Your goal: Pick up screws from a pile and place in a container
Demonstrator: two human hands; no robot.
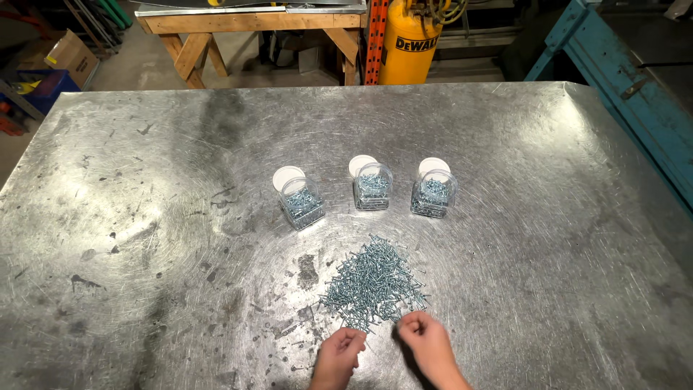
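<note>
A pile of small silver screws (373,282) lies on the scratched metal table (144,217). My left hand (339,354) rests at the pile's near edge with its fingers curled at the screws. My right hand (424,338) is beside it, fingertips pinched at the pile's near right edge; whether either holds screws I cannot tell. Behind the pile stand three clear open jars part-filled with screws: left jar (302,203), middle jar (372,186), right jar (433,193). A white round lid lies behind each: left lid (287,176), middle lid (360,163), right lid (433,165).
Beyond the table's far edge are a wooden sawhorse bench (253,29), a yellow tank (408,43), an orange upright (374,40) and a cardboard box (71,56). A blue metal frame (635,94) runs along the right side.
</note>
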